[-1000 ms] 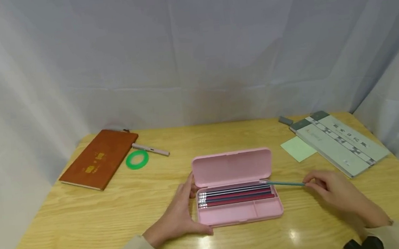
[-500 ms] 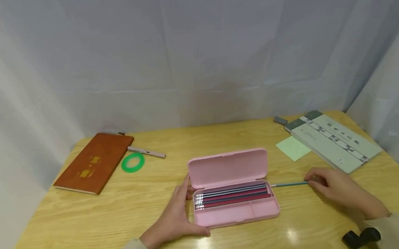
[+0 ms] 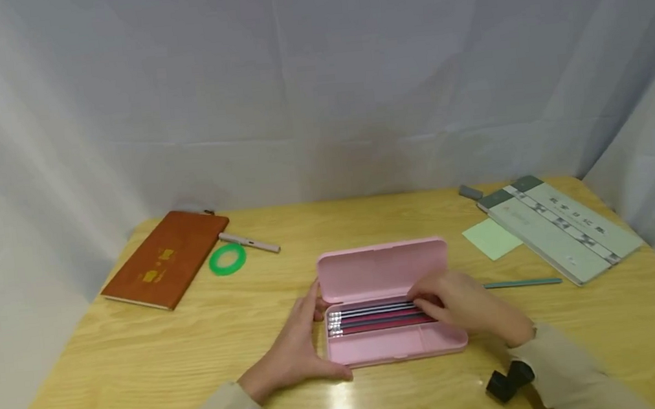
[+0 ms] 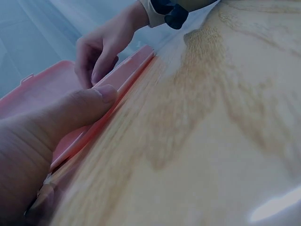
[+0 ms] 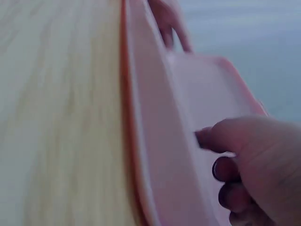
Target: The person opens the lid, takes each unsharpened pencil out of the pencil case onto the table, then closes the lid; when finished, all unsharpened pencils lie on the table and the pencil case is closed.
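A pink pencil case [image 3: 372, 349] lies with its lid raised, and several dark and red pencils [image 3: 375, 317] fill its long back compartment. My left hand [image 3: 294, 357] holds the case's left end, thumb along the front edge and fingers round behind. In the left wrist view that thumb [image 4: 80, 109] presses the front wall. Over the right ends of the pencils is my right hand [image 3: 459, 303], its thumb and fingertips bent down into the case. Whether it pinches a pencil, I cannot tell. A teal pencil [image 3: 523, 283] lies on the table beyond my right hand.
At the left lie a brown notebook [image 3: 169, 260], a pale pen [image 3: 249, 242] and a green tape roll [image 3: 213, 262]. At the right are a grey-green notebook [image 3: 563, 229], a light green sticky note [image 3: 491, 239] and a grey eraser [image 3: 470, 192].
The teal pencil, held by my right hand outside the case's right end before, now lies on the table further right. My right hand has moved left into the case. My left hand stays put.
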{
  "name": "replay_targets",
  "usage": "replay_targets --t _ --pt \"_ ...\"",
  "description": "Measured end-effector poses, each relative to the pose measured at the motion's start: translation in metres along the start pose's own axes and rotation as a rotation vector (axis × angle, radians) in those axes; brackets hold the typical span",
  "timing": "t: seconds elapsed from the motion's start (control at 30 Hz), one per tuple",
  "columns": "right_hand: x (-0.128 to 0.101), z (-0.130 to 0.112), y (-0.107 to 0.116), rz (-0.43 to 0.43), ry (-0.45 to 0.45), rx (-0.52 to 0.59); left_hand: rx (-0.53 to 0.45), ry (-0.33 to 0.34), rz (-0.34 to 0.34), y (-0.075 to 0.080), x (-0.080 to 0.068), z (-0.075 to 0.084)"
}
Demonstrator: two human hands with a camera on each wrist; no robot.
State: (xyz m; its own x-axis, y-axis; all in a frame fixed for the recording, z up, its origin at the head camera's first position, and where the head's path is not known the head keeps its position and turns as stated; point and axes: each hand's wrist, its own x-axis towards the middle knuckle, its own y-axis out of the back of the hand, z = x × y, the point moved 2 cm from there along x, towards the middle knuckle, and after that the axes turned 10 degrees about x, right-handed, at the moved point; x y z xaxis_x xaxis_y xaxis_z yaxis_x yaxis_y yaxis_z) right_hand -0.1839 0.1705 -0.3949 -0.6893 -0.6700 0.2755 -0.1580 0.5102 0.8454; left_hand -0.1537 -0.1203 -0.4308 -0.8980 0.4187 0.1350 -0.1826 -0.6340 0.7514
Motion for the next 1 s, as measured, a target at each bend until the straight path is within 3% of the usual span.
replay_targets --t 0.13,0.63,1.0 --pt "0.010 -0.012 -0.014 -0.012 0.050 -0.089 -0.001 -0.003 -0.002 -0.002 0.001 0.002" --pt "0.022 -0.022 -0.028 0.004 0.069 -0.106 0.007 0.000 -0.011 0.000 -0.001 0.002" --pt "0.029 -0.026 -0.027 -0.053 -0.105 -0.026 0.015 0.010 -0.009 0.000 0.001 0.002"
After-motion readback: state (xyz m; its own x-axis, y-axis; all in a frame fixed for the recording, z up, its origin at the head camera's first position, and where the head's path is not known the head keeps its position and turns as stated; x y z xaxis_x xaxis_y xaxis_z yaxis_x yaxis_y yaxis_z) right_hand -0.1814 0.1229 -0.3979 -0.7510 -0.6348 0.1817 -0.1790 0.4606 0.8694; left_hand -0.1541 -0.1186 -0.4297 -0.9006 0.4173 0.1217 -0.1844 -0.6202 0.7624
